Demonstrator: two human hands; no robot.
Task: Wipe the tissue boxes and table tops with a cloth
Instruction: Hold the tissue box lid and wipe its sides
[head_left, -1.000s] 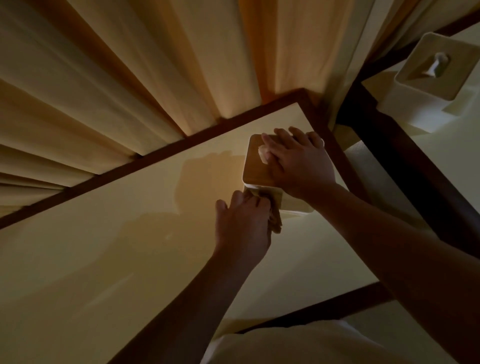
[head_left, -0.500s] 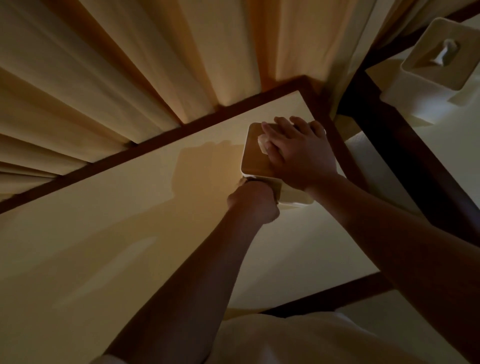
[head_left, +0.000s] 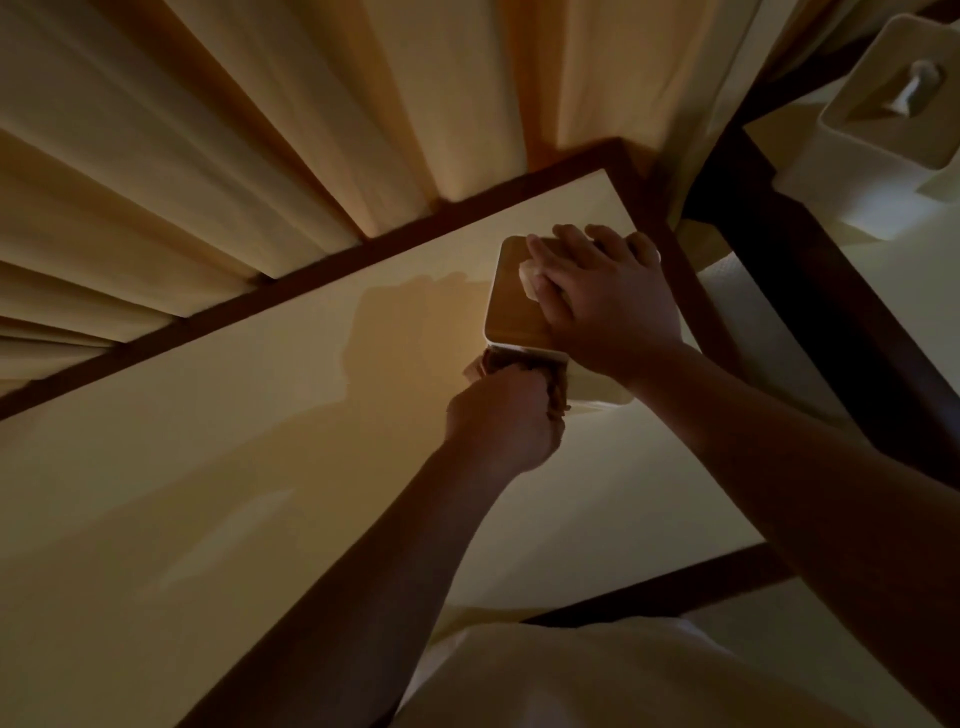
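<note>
Logger: Progress entry. Your left hand (head_left: 506, 415) has its fingers curled tight round the crumpled brown cloth (head_left: 556, 395) and presses it against the near side wall of the square white tissue box with the tan wooden lid (head_left: 519, 306). The box stands on the cream table top with the dark wooden frame (head_left: 208, 467), near its far right corner.

Checker: And your right hand (head_left: 608, 296)?

Logger: Laid over the lid, fingers stretched out and close together, steadying the box. It grips nothing. A white tissue (head_left: 530, 275) pokes up just beside your fingers.

Checker: How far along?

Logger: Judged early. You are on one side wall of this box. The dim light shows no wipe marks, so you cannot tell whether the lid, the other walls or the table top are done. The second white tissue box (head_left: 883, 119), on the neighbouring pale table (head_left: 924, 260) at upper right, stands well apart from your hands. Count it and both table tops as left.

Checker: Brands, labels, writing?

Logger: None legible on either box, the cloth or the pleated beige curtain (head_left: 260, 130). The light is too dim to rule out small print.
</note>
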